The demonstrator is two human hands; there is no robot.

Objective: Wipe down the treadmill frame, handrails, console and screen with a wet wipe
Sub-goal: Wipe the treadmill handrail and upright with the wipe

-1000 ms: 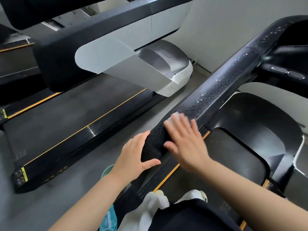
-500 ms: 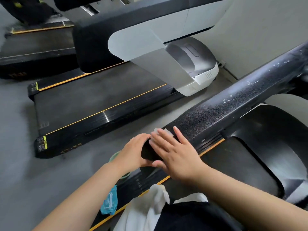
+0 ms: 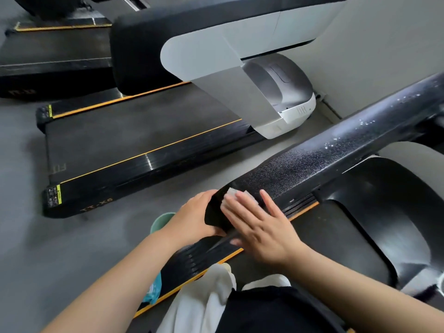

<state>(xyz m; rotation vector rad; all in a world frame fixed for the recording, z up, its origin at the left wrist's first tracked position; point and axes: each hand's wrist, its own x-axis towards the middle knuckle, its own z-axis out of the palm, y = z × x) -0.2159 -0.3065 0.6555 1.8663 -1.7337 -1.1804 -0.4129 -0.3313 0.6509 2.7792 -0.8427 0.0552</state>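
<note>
Handrail [image 3: 312, 164] end: right hand [image 3: 262, 227] still pressing wipe [image 3: 231, 192], left hand [image 3: 194, 217] unmoved.

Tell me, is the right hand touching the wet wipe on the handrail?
Touching. The head view shows the right hand lying flat with straight fingers on the wet wipe, pressing it onto the end of the handrail.

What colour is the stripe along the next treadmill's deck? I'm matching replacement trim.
Orange-yellow, a thin stripe on the black deck, clearest in the head view.
</note>
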